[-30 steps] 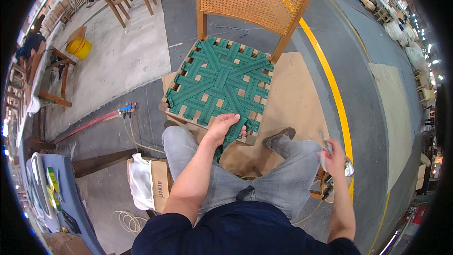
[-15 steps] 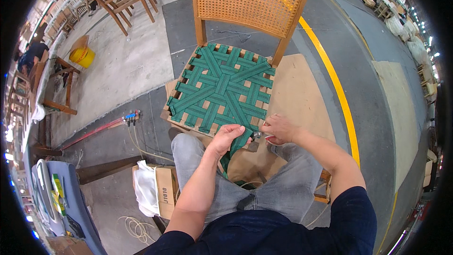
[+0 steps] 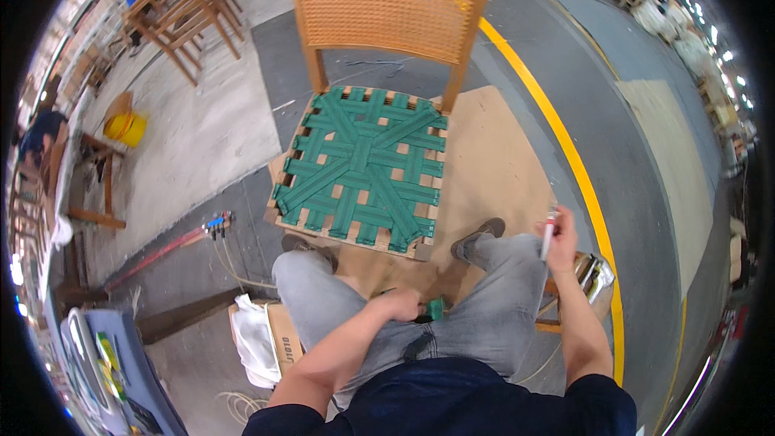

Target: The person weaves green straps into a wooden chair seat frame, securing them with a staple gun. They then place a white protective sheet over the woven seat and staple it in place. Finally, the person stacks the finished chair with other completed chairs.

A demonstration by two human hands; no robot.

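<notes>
The wooden chair's seat (image 3: pixel 361 161) is woven with green webbing straps, including two diagonal ones that cross in the middle. My left hand (image 3: pixel 400 305) is closed between my thighs, gripping a loose length of green webbing (image 3: pixel 436 310) apart from the seat. My right hand (image 3: pixel 563 234) is raised beyond my right knee and closed around a slim red-and-silver tool (image 3: pixel 550 230). Its exact kind is blurred. At the seat's near right corner, the diagonal strap ends on the frame.
The cane backrest (image 3: pixel 387 8) rises at the chair's far side. Brown cardboard (image 3: pixel 492 145) lies under the chair. A shiny object (image 3: pixel 601 274) is beside my right knee. To the left are a carton (image 3: pixel 286 339), an air hose fitting (image 3: pixel 216 224) and a yellow bucket (image 3: pixel 126 127).
Both hands have left the seat's near right corner. The left drew back toward my lap with the loose webbing; the right swung out rightward with the tool. The strap at the corner now ends there.
</notes>
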